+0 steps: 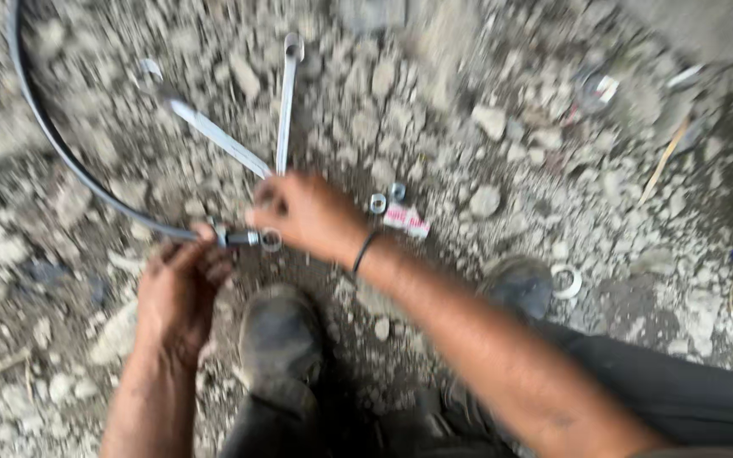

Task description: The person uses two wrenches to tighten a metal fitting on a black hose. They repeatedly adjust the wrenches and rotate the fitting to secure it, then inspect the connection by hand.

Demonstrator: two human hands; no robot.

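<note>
Head view, looking down onto stony ground between the person's two dark shoes. The left hand point(181, 284) is closed around the metal end fitting of a long black curved cable or hose point(44, 127), which arcs away up and to the left of that hand. The fitting's threaded tip point(243, 238) projects rightward from the left fingers, ending at a small metal ring or nut point(271, 240) just below the right hand point(305, 212). The right hand is curled shut over the near ends of two long silver spanners point(286, 102), which fan out on the ground beyond it; motion blur leaves it unclear whether it grips one or both. Two small silver nuts point(387, 198) and a small red-and-white packet point(406, 220) lie just right of the right hand. The cable appears light, springy and inclined to swing, so the rigid fitting is the firm place to hold; its smooth, possibly greasy metal may slip.
</note>
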